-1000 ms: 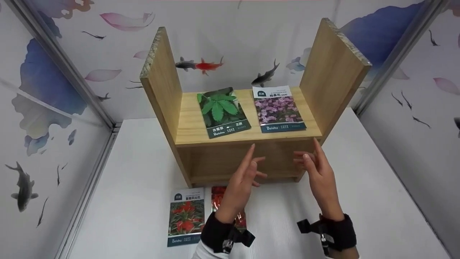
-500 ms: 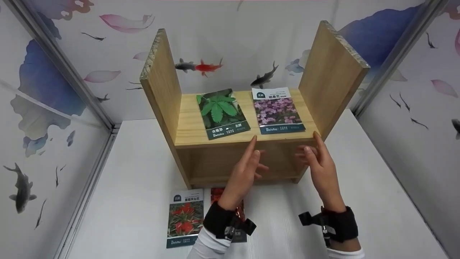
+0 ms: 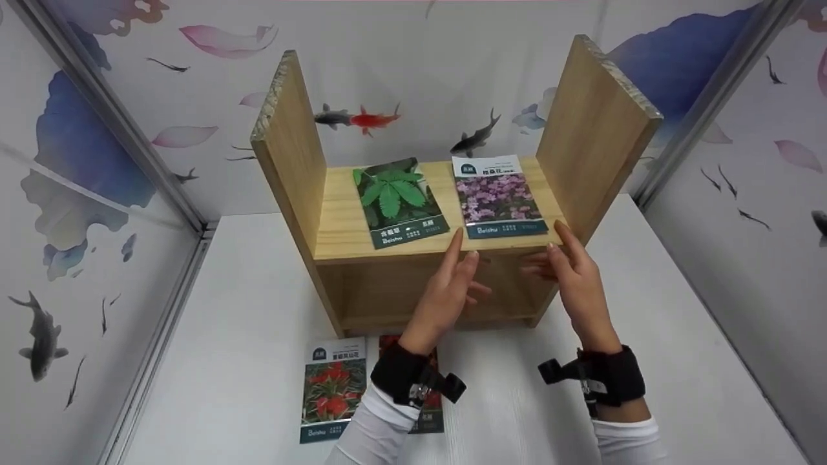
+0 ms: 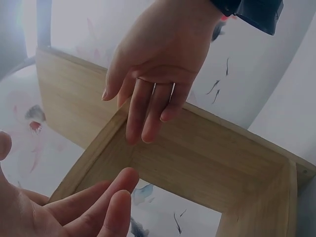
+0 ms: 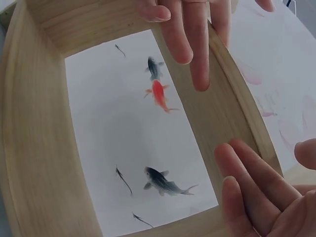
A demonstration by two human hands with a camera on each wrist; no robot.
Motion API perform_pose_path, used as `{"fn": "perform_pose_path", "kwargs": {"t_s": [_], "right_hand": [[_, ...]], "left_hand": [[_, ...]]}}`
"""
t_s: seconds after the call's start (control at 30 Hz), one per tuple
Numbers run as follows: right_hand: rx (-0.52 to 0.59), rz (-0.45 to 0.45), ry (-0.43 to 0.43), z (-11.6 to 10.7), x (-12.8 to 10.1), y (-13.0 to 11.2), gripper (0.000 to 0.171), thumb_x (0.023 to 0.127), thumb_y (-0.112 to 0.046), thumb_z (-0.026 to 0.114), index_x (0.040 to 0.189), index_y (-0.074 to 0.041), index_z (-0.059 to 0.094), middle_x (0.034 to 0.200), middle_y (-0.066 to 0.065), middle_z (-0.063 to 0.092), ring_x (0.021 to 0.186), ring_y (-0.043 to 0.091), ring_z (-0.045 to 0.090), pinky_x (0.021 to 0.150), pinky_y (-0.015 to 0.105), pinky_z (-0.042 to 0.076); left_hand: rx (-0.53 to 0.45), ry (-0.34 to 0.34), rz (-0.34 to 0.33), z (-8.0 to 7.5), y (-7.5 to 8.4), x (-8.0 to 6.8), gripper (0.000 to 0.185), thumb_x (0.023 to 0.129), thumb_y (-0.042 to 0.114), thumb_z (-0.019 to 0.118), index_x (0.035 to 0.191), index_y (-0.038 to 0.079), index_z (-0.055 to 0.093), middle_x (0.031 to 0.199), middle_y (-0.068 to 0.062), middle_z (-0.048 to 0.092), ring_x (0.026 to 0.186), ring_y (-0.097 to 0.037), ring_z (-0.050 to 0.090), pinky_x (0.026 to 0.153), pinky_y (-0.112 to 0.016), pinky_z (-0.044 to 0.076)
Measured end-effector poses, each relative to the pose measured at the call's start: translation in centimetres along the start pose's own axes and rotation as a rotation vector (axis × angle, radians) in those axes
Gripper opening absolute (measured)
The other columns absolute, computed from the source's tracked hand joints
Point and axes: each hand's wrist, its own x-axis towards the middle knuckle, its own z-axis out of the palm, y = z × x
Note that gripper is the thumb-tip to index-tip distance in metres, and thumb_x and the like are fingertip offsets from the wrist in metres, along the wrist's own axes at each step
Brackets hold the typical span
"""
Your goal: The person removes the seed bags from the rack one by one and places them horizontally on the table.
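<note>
"Where's the purple-flower packet from the fingers?"
"On the shelf, just beyond and between the left hand and right hand, long axis running away; neither is clearly nearer."
"Gripping anything?"
"No, both hands' fingers are relaxed, empty."

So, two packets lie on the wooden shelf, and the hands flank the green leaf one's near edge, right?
No: the head view shows the left hand and right hand flanking the near edge of the pink-flower packet. It and the green-leaf packet lie on the wooden shelf.
</note>
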Motion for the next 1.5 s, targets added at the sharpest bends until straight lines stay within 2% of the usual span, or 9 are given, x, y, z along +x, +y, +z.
{"fn": "perform_pose_path", "kwargs": {"t_s": [0.23,0.5,0.67,0.8,1.07,1.2,1.37,1.43,1.5], "right_hand": [[0.041,0.031,-0.035,0.0,0.8,-0.4,0.061,0.092,-0.044,0.041,0.144,-0.02,0.018,0.096,0.019,0.064,0.081,0.029,0.064,0.071,0.033,0.051],[0.011,0.077,-0.067,0.1,1.4,-0.8,0.066,0.09,-0.049,0.042,0.144,-0.022,0.016,0.089,0.022,0.063,0.073,0.031,0.065,0.063,0.033,0.051],[0.008,0.107,-0.102,0.1,1.7,-1.5,0.067,0.09,-0.047,0.042,0.144,-0.021,0.013,0.084,0.021,0.063,0.069,0.031,0.065,0.063,0.038,0.052],[0.014,0.115,-0.117,0.3,1.4,-2.6,0.064,0.093,-0.043,0.04,0.145,-0.018,0.013,0.079,0.023,0.064,0.064,0.032,0.064,0.061,0.04,0.052],[-0.026,0.108,-0.121,0.9,1.0,-3.8,0.06,0.094,-0.04,0.038,0.144,-0.016,0.015,0.072,0.022,0.062,0.057,0.028,0.062,0.053,0.038,0.051],[-0.014,0.105,-0.106,0.9,1.1,-3.3,0.06,0.094,-0.041,0.039,0.144,-0.017,0.017,0.07,0.02,0.063,0.052,0.025,0.06,0.049,0.034,0.05],[0.004,0.094,-0.074,0.8,1.6,-1.7,0.062,0.091,-0.047,0.041,0.143,-0.022,0.02,0.072,0.018,0.064,0.05,0.025,0.06,0.047,0.034,0.049],[0.019,0.09,-0.059,0.8,1.6,-1.3,0.061,0.09,-0.048,0.041,0.143,-0.023,0.022,0.074,0.017,0.065,0.05,0.025,0.06,0.047,0.034,0.05],[0.039,0.085,-0.048,0.9,1.6,-1.3,0.059,0.091,-0.046,0.041,0.142,-0.022,0.023,0.076,0.017,0.065,0.05,0.025,0.059,0.047,0.034,0.049]], "left_hand": [[-0.059,-0.03,-0.038,-0.2,0.7,0.9,0.066,0.087,0.061,0.033,0.142,0.039,0.004,0.107,-0.001,0.062,0.074,-0.02,0.064,0.066,-0.035,0.05],[-0.08,-0.061,-0.073,-0.4,3.4,0.6,0.064,0.093,0.048,0.034,0.144,0.028,0.002,0.102,-0.008,0.064,0.073,-0.026,0.065,0.067,-0.036,0.05],[-0.081,-0.053,-0.112,-0.4,4.2,0.5,0.066,0.093,0.049,0.034,0.144,0.027,0.001,0.101,-0.006,0.064,0.071,-0.028,0.065,0.066,-0.033,0.05],[-0.099,-0.057,-0.117,-0.2,4.2,0.8,0.066,0.092,0.05,0.035,0.144,0.028,0.0,0.096,-0.006,0.066,0.067,-0.031,0.064,0.064,-0.034,0.051],[-0.152,-0.053,-0.106,0.1,3.9,1.2,0.065,0.093,0.046,0.037,0.144,0.027,0.001,0.093,-0.016,0.066,0.062,-0.034,0.063,0.06,-0.035,0.052],[-0.157,-0.043,-0.097,0.1,3.8,1.2,0.064,0.094,0.044,0.036,0.145,0.025,0.003,0.092,-0.016,0.066,0.061,-0.033,0.063,0.059,-0.035,0.051],[-0.173,-0.019,-0.071,0.4,2.3,2.0,0.063,0.093,0.047,0.036,0.144,0.026,0.007,0.084,-0.008,0.068,0.06,-0.03,0.063,0.062,-0.039,0.051],[-0.18,-0.007,-0.059,0.4,2.2,2.0,0.061,0.094,0.045,0.036,0.144,0.024,0.009,0.083,-0.006,0.068,0.061,-0.03,0.063,0.064,-0.041,0.051],[-0.183,0.002,-0.045,0.3,3.0,1.5,0.057,0.096,0.038,0.034,0.144,0.018,0.01,0.085,-0.01,0.068,0.065,-0.031,0.063,0.066,-0.042,0.05]]}}
